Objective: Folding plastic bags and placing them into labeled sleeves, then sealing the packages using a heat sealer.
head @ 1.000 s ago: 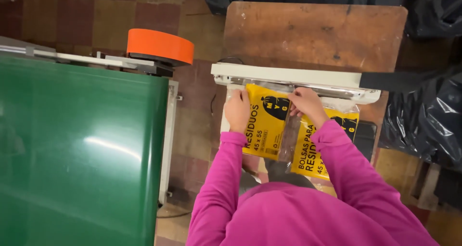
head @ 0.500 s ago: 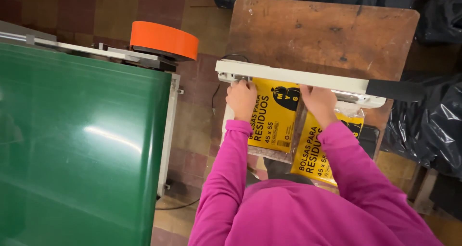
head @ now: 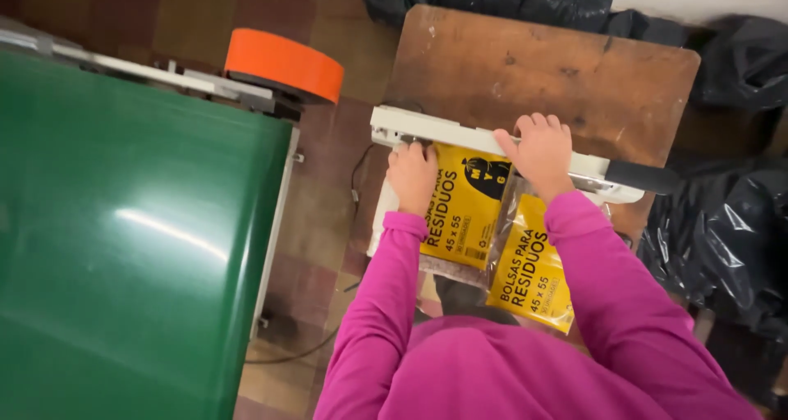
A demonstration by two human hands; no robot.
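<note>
yellow packet (head: 460,215), white sealer (head: 435,130), green belt (head: 123,223)

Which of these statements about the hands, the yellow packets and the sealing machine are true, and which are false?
1. The right hand lies on the white sealer bar. True.
2. The left hand holds the orange roll. False: it rests on a yellow packet; the roll sits apart, by the green conveyor belt.
3. Two yellow packets are in view. True; the second packet lies beside the first.
4. The sealer stands on a glass table. False: on a wooden table.
</note>
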